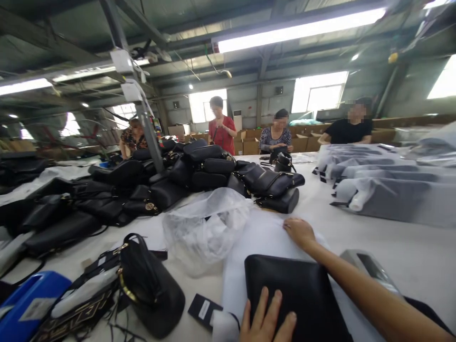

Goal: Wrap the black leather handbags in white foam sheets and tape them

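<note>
Head view: left hand [266, 319] on black bag [295, 297]

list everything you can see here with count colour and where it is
flat bag: one, black, near edge of the table, on a white sheet
white sheet: one, white, under the flat bag
plastic wrap: one crumpled heap, clear, middle of the table
bag pile: many, black, left and centre of the table
bag with gold trim: one, black, near left
blue box: one, blue, bottom left corner
wrapped bundles: several, grey-white, right side of the table
tag: one, black and white, beside the sheet
people: four, at the far side
left hand: one, flat on the flat bag
right hand: one, resting on the white sheet
</note>
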Tool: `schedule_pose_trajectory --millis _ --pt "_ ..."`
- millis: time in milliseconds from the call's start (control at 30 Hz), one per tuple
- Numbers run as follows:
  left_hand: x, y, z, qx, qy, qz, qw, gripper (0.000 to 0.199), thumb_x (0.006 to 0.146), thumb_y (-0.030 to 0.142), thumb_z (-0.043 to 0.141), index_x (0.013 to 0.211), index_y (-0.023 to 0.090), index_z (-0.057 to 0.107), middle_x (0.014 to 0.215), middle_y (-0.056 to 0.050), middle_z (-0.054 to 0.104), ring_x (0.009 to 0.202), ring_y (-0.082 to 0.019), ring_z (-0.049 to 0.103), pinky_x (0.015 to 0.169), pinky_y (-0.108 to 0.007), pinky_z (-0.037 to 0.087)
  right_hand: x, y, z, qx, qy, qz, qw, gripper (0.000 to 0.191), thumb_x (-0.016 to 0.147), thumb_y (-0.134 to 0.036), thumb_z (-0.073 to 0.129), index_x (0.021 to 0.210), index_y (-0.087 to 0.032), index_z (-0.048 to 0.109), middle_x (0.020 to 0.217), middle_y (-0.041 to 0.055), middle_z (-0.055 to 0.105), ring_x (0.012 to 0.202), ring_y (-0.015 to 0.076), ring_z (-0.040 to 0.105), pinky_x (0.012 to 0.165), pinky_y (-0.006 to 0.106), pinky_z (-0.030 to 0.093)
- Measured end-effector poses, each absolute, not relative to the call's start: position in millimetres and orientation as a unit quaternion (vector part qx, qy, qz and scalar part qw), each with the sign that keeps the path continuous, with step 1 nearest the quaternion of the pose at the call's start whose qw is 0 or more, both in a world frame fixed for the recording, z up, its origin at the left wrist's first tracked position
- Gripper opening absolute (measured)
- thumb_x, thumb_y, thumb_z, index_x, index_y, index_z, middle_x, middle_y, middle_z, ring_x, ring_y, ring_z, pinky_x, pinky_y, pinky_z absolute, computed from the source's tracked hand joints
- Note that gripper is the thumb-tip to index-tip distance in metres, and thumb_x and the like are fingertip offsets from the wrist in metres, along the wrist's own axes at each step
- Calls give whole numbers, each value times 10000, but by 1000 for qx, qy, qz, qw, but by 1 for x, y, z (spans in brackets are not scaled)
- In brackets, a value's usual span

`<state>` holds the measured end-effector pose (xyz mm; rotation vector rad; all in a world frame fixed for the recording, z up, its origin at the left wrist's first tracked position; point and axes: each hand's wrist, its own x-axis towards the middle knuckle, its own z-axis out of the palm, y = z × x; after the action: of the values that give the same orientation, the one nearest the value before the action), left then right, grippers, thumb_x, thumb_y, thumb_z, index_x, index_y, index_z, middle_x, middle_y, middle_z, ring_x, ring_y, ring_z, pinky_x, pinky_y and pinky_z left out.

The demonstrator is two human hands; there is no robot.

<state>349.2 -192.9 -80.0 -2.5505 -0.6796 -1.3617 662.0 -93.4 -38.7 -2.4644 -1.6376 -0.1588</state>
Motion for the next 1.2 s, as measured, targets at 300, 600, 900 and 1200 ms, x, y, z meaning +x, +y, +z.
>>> schedule_pose_trajectory --millis 300,600,900,1200 --pt "325 -196 -56 -931 -207 -293 70 545 907 120 606 1380 381 534 1442 11 550 1283 -282 575 914 -479 600 667 -88 -29 -852 -505 -84 109 277 956 -287 549 1195 -206 664 1263 107 660 1209 252 566 966 335 423" --pt "328 -194 -65 -916 -211 -335 72 583 905 84 595 1386 406 527 1411 22 589 1287 -243 573 983 -413 555 675 -82 -35 -862 -493 -52 104 179 946 -330 594 961 -184 697 1013 53 708 945 200 642 851 374 491" --pt "327 -194 -65 -916 -205 -335 77 539 921 126 585 1388 387 531 1431 21 573 1295 -244 566 992 -409 547 675 -98 -21 -802 -565 -131 143 204 945 -264 508 965 -211 704 1141 93 697 1095 254 608 979 384 400" --pt "324 -195 -61 -932 -202 -296 57 565 906 174 630 1417 377 501 1460 -10 545 1330 -273 531 980 -434 555 678 -110 -8 -749 -634 -107 163 61 867 -299 639 886 -241 635 1017 20 729 1118 234 622 1168 480 202"
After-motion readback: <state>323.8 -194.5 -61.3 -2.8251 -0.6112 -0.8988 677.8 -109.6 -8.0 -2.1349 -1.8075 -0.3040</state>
